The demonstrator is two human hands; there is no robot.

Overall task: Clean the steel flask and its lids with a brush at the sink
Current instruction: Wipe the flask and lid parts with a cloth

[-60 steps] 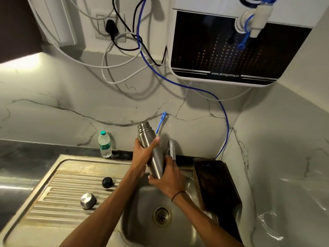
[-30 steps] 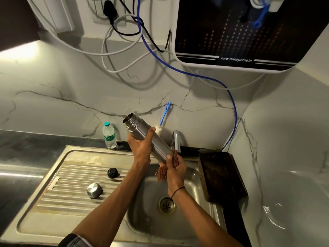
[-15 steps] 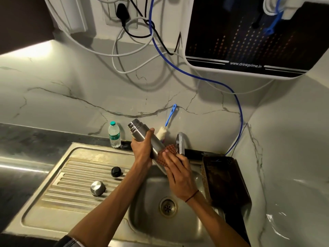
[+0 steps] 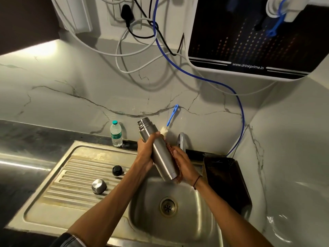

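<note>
Over the sink (image 4: 201,207), the left hand (image 4: 146,154) is wrapped around the upper part of the steel flask (image 4: 158,150), which tilts with its open neck up and to the left. Against the flask's far side the right hand (image 4: 183,164) presses a reddish-brown scrubbing pad (image 4: 179,180), fingers fairly straight. On the ribbed drainboard (image 4: 74,175) to the left lie a black lid (image 4: 117,170) and a steel lid (image 4: 99,186), well apart, while a blue-handled brush (image 4: 171,117) leans against the wall behind.

Veined marble wall (image 4: 71,97) beneath a wall-mounted water purifier (image 4: 249,38)
</note>
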